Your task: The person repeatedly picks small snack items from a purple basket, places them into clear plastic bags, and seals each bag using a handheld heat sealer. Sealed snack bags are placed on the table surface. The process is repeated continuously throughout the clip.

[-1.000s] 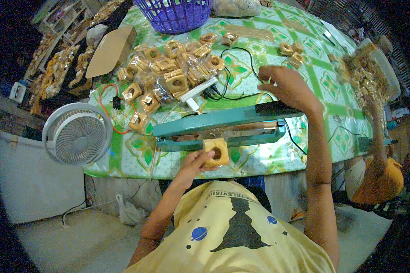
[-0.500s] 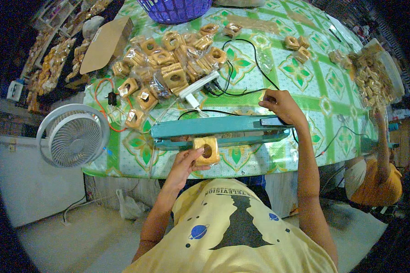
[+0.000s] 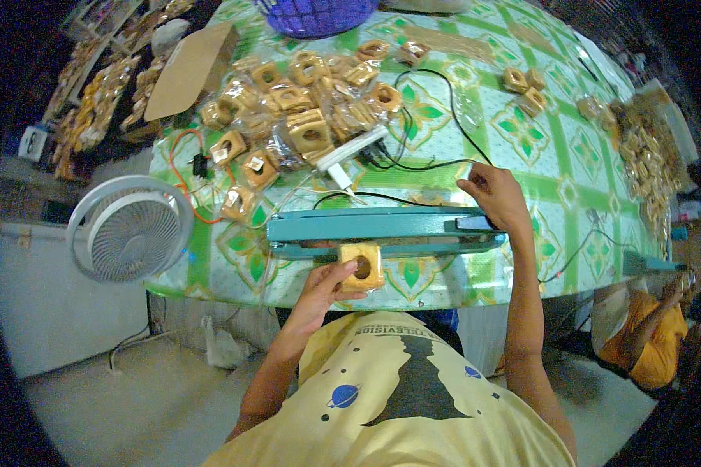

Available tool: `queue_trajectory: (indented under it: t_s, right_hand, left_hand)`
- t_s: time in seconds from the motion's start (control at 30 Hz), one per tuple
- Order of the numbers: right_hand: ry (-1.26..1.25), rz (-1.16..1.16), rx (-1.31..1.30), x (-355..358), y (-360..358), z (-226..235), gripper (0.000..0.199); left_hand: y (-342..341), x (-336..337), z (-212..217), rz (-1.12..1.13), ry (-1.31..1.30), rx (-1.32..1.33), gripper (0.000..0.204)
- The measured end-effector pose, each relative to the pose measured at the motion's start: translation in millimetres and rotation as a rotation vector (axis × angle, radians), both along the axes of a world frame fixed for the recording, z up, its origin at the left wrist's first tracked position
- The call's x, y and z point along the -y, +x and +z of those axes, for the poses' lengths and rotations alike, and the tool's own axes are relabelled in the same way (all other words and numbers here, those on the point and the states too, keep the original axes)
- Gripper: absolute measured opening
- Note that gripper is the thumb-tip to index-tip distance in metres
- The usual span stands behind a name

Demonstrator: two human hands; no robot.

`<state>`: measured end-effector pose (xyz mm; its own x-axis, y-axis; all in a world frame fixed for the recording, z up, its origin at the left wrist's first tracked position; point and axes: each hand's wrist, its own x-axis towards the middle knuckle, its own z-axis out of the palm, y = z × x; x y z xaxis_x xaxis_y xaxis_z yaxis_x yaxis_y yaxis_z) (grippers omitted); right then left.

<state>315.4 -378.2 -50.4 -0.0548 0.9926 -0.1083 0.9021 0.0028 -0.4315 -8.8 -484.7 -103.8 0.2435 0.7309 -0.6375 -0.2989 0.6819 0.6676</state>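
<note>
A long teal heat sealer [image 3: 374, 226] lies across the near edge of the table. My left hand [image 3: 323, 288] holds a clear packet with a square golden ring-shaped pastry [image 3: 361, 265], its top edge tucked into the sealer's jaws. My right hand [image 3: 497, 196] rests on the black handle end of the sealer's arm, pressing it down so the jaws are closed.
A heap of bagged pastries [image 3: 304, 109] lies beyond the sealer on the green patterned tablecloth [image 3: 568, 156], with black cables [image 3: 436, 132] and a white power strip [image 3: 350, 152]. A purple basket [image 3: 315, 14] stands at the far edge. A white fan [image 3: 128, 229] sits left. Another person in orange [image 3: 654, 342] is at right.
My right hand came down from above the table onto the sealer's handle and pushed the arm shut. My left hand kept the packet in the jaws.
</note>
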Motion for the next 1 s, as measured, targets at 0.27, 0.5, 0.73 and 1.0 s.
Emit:
queue_trajectory:
  t_s: [0.27, 0.5, 0.73, 1.0]
  right_hand:
    - [0.018, -0.04, 0.009, 0, -2, 2, 0.036]
    - [0.055, -0.041, -0.019, 3, -2, 2, 0.035]
    - [0.212, -0.017, 0.039, 6, 0, 0, 0.031]
    - [0.553, -0.114, -0.242, 24, -30, 51, 0.018]
  left_hand:
    - [-2, 1, -1, -0.043, 0.093, 0.082, 0.036]
    - [1, 2, -3, -0.033, 0.124, 0.091, 0.037]
    - [3, 1, -8, -0.026, 0.122, 0.079, 0.035]
    - [-2, -1, -13, -0.13, 0.158, 0.019, 0.035]
